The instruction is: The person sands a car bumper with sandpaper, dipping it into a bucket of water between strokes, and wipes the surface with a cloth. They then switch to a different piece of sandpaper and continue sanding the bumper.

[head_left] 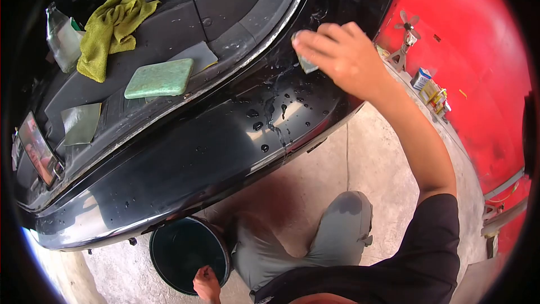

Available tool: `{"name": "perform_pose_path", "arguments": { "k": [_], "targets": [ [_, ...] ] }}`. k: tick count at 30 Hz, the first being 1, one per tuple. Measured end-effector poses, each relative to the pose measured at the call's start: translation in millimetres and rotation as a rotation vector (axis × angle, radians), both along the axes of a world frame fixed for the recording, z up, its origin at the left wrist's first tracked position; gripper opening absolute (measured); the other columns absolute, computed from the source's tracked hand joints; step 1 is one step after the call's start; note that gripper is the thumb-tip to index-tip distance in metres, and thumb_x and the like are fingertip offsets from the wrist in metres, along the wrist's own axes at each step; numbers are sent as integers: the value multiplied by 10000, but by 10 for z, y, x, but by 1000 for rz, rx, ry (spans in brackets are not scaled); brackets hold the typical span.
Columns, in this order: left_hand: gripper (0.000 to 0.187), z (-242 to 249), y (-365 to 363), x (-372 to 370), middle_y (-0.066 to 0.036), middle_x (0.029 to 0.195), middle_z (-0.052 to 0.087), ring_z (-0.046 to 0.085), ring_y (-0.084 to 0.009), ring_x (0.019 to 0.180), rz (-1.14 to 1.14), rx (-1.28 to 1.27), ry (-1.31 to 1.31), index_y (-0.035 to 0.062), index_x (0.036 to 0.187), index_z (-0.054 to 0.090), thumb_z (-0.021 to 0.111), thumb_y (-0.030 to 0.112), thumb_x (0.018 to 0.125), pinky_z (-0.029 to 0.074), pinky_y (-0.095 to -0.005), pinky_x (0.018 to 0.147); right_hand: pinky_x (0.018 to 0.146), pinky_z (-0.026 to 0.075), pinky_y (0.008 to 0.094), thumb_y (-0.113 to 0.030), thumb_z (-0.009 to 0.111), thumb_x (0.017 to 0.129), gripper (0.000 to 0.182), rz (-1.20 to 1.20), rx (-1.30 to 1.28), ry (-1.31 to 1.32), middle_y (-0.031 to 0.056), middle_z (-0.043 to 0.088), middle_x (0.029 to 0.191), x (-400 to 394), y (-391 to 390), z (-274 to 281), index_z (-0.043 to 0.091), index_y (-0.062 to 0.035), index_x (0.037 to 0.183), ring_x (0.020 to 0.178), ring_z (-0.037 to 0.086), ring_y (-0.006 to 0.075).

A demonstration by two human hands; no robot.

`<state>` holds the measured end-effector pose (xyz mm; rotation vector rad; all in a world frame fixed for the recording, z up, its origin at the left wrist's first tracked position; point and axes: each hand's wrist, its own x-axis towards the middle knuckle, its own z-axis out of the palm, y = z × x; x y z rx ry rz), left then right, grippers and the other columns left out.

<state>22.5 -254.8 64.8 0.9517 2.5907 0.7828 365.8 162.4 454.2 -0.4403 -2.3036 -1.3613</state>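
My right hand point(340, 59) presses a small folded piece of sandpaper point(308, 65) against the wet, glossy black car panel point(185, 152). Most of that piece is hidden under my fingers. Water drops and a runny streak lie on the panel below it. Down at the bottom, my left hand point(207, 285) is loosely closed at the rim of a dark bucket point(225, 247); nothing shows in its fingers.
On the car's inner ledge lie a green sponge point(159, 78), an olive towel point(112, 31), a clear bottle point(61, 39), sandpaper sheets point(81, 124) and a propped phone point(38, 149). A small fan point(406, 27) and boxes point(433, 98) stand by the red wall.
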Motion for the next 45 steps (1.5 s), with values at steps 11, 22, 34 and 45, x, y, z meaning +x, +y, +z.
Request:
{"name": "perform_pose_path", "arguments": {
  "k": [11,22,34,45],
  "targets": [
    [173,22,-5,-10,-154,865,765,766,-329,835,-23,-21,13,84,969,793,717,226,906,583,-411,727,795,451,330,-118,620,846,382,-98,-31,173,-30,674,1242,46,-62,11,715,-100,1215,1036,618,159],
    [173,75,7,7,-148,825,761,767,-329,810,-25,1,-30,88,962,791,705,228,907,583,-424,722,797,465,343,-101,618,856,402,-181,-93,272,-8,655,1228,21,-99,-56,686,-67,1251,1026,615,188],
    [153,27,-4,-9,-148,817,754,760,-341,799,-25,-19,6,93,942,787,699,214,909,577,-425,704,824,487,355,-50,629,842,418,-271,-138,302,30,640,1212,-32,-202,-40,667,-15,1257,1021,612,220],
    [162,56,-8,2,-166,849,759,763,-350,825,-22,-8,-18,90,964,792,698,212,913,584,-429,718,819,506,372,-28,619,854,423,-423,-188,285,58,623,1216,-68,-233,-73,649,2,1274,1014,616,243]
  ]
}}
